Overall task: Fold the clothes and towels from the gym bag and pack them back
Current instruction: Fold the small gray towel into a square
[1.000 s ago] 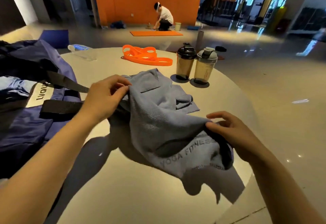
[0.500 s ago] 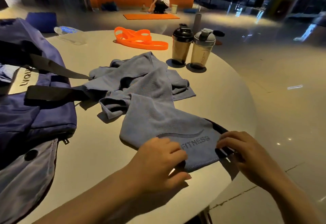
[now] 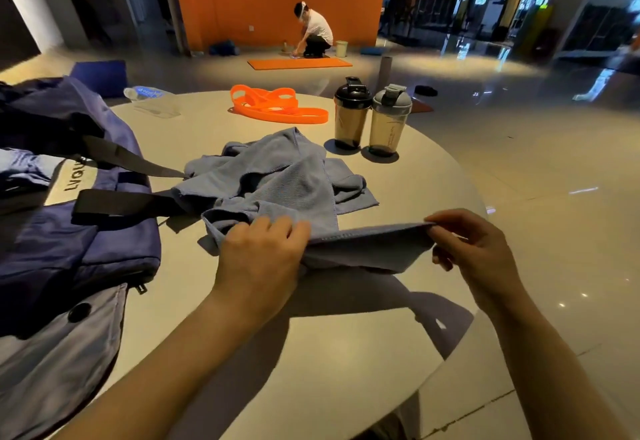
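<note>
- Towel point(image 3: 277, 183): grey-blue terry, soft and limp, probably light; it lies crumpled mid-frame on the counter point(image 3: 346, 353), near edge lifted.
- My left hand point(image 3: 259, 259) and right hand point(image 3: 474, 249) each pinch that stitched hem, stretching it taut; the corners seem the best hold.
- Bag point(image 3: 69, 232): navy fabric, slack, at left of frame, webbing straps beside the towel.

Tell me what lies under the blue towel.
The blue towel lies crumpled on the round table, its left part over the gym bag strap. Whatever else sits beneath the folds is hidden.
</note>
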A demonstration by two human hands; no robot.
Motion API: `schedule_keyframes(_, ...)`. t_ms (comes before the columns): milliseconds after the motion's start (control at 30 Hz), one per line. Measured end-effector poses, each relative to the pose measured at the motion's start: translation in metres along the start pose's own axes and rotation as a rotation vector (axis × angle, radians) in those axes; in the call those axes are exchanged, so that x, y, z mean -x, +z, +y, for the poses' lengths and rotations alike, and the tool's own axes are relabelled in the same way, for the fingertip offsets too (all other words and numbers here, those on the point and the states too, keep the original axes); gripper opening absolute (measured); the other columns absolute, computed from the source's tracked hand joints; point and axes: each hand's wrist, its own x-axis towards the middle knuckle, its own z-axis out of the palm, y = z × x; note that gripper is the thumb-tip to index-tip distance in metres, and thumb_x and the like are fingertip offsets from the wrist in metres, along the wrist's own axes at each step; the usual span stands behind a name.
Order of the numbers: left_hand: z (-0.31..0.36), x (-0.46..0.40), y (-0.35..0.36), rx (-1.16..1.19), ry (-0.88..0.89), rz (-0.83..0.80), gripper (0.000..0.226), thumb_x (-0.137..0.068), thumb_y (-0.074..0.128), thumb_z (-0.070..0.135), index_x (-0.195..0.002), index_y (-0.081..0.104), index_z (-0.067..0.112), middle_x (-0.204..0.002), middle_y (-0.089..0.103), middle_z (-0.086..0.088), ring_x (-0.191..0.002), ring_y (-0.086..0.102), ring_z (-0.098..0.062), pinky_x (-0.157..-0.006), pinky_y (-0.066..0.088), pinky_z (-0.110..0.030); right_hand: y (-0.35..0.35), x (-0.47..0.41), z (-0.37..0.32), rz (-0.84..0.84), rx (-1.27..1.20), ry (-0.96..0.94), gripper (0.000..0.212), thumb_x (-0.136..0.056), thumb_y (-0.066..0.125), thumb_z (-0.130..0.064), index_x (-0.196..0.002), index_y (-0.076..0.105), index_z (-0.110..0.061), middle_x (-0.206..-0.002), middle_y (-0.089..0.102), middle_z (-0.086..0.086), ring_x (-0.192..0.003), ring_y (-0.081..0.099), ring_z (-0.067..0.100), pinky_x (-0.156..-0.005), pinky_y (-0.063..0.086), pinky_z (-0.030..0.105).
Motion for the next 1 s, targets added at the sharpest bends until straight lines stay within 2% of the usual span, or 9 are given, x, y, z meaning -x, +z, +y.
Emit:
schedule_keyframes(167,-0.049,-0.021,-0.017,0.064,-0.495,-0.085,0.008,-0.082,0.059,0.015,-0.09,0.057,0.019,-0.077,0.058,-0.007,-0.068,0.052,-0.03,-0.058,0.036,-0.032,0.028,-0.037,-0.067,0.058,-0.075,-0.135,0.016,-0.095,0.052,-0.007,-0.093,0.058,-0.022,-0.089,0.064,0.001,-0.059,0.067,0.016,-0.051,0.055,0.022)
schedule_keyframes(267,-0.076,-0.009,-0.02,0.273,-0.626,-0.143,0.006,-0.091,0.053,0.02,-0.093,0.054,0.025,-0.088,0.061,-0.002,-0.077,0.052,-0.023,-0.066,0.039,-0.032,0.032,-0.056,-0.096,0.05,-0.101,-0.162,0.014,-0.096,0.051,-0.005,-0.096,0.057,-0.017,-0.09,0.065,0.004,-0.066,0.07,0.017,-0.056,0.057,0.025)
schedule_keyframes(367,-0.089,0.003,-0.021,0.572,-0.612,-0.064,0.013,-0.094,0.055,0.016,-0.1,0.051,0.027,-0.091,0.065,-0.003,-0.082,0.06,-0.023,-0.071,0.049,-0.034,0.033,-0.069,-0.107,0.058,-0.085,-0.172,0.018,-0.095,0.053,-0.003,-0.092,0.055,-0.02,-0.09,0.066,0.008,-0.068,0.07,0.016,-0.06,0.059,0.028)
schedule_keyframes(500,-0.1,0.021,-0.036,0.732,-0.512,0.145,0.021,-0.093,0.056,0.016,-0.107,0.042,0.022,-0.076,0.063,0.002,-0.068,0.063,-0.016,-0.049,0.051,-0.021,0.032,-0.078,-0.105,0.089,-0.021,-0.189,0.025,-0.092,0.053,0.004,-0.085,0.051,-0.021,-0.085,0.065,0.011,-0.062,0.069,0.016,-0.06,0.06,0.03)
schedule_keyframes(567,-0.113,0.025,-0.041,0.722,-0.449,0.138,0.021,-0.089,0.06,0.014,-0.1,0.046,0.026,-0.076,0.064,0.009,-0.065,0.065,-0.015,-0.053,0.054,-0.02,0.03,-0.081,-0.104,0.07,0.049,-0.196,0.03,-0.09,0.048,0.009,-0.081,0.055,-0.018,-0.084,0.064,0.01,-0.066,0.069,0.016,-0.063,0.06,0.029)
schedule_keyframes(700,-0.135,0.022,-0.05,0.697,-0.372,0.072,0.05,-0.085,0.057,-0.014,-0.083,0.057,0.036,-0.08,0.065,0.007,-0.075,0.065,-0.008,-0.066,0.055,-0.02,0.03,-0.092,-0.108,0.063,0.177,-0.222,0.036,-0.09,0.044,0.012,-0.077,0.062,-0.016,-0.081,0.066,0.004,-0.071,0.068,0.013,-0.069,0.058,0.021)
schedule_keyframes(800,-0.142,0.005,-0.059,0.642,-0.383,0.082,0.061,-0.077,0.051,-0.023,-0.066,0.064,0.036,-0.077,0.065,0.016,-0.083,0.063,-0.007,-0.073,0.051,-0.011,0.032,-0.103,-0.116,0.081,0.246,-0.229,0.029,-0.091,0.045,0.01,-0.089,0.066,-0.011,-0.091,0.067,0.01,-0.079,0.068,0.019,-0.075,0.058,0.024)
schedule_keyframes(867,-0.147,-0.015,-0.065,0.599,-0.43,0.12,0.048,-0.082,0.053,-0.016,-0.075,0.068,0.029,-0.084,0.068,0.009,-0.076,0.063,-0.008,-0.078,0.052,-0.022,0.032,-0.114,-0.129,0.084,0.298,-0.241,0.028,-0.09,0.047,0.01,-0.104,0.066,-0.005,-0.099,0.066,0.012,-0.082,0.066,0.02,-0.078,0.057,0.028)
schedule_keyframes(1000,-0.166,-0.064,-0.09,0.485,-0.484,0.214,0.025,-0.087,0.063,0.001,-0.11,0.068,0.004,-0.119,0.063,-0.01,-0.082,0.057,-0.022,-0.083,0.042,-0.03,0.026,-0.139,-0.181,0.01,0.24,-0.233,0.037,-0.092,0.049,0.008,-0.126,0.056,-0.005,-0.097,0.065,0.012,-0.07,0.066,0.013,-0.055,0.055,0.017)
